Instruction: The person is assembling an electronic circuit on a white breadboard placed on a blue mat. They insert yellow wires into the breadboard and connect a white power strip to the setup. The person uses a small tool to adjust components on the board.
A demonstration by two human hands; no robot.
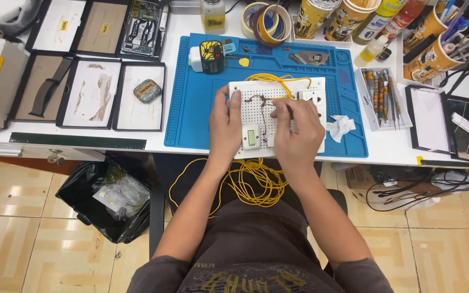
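Perforated white board [278, 116], flat and rectangular, is laid on the ribbed blue mat [191, 108]. Its left edge is clasped by the left hand [225, 127]; a thin tool [289, 110] is pinched by the right hand [298, 138]. Yellow wire [253, 184] is coiled below the board. The board's lower right corner is hidden by the right hand.
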